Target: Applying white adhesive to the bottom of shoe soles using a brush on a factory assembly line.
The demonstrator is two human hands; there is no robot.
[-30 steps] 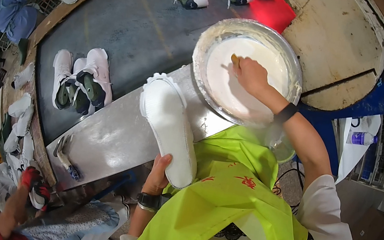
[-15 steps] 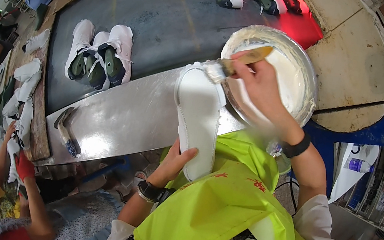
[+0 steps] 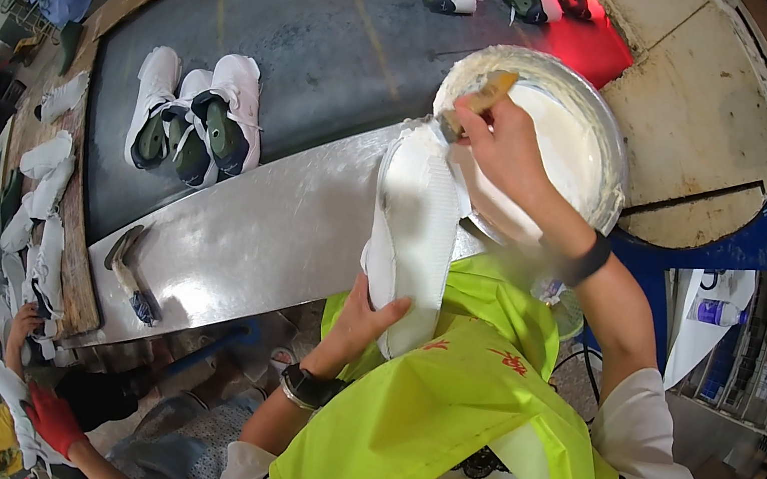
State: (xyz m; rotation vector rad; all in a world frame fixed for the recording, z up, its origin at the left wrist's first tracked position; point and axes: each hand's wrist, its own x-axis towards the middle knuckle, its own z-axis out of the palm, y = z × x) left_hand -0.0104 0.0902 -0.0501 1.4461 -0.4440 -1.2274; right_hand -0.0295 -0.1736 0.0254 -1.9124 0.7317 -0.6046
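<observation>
A long white shoe sole (image 3: 420,215) is held lengthwise over the edge of the metal table. My left hand (image 3: 355,326) grips its near end, thumb across the face and fingers beneath. My right hand (image 3: 510,149) is closed round a flat paintbrush (image 3: 493,89) with a yellowish wooden handle. The brush's bristle end is at the far tip of the sole, partly hidden by the fingers. Just beyond the sole and under my right forearm is a round metal bowl (image 3: 619,183), with thick white paste inside and crusted around its rim.
A hammer-like tool (image 3: 130,276) lies on the metal ledge (image 3: 253,233). White shoes (image 3: 233,98) stand on the dark belt (image 3: 336,39); others are at its far side under red light. At left, a co-worker's red-gloved hand (image 3: 52,420) is beside more white shoe parts (image 3: 48,153).
The sole has shifted slightly right and turned in my left hand. My right hand has moved a little left, the brush tilting more upright at the sole's tip.
</observation>
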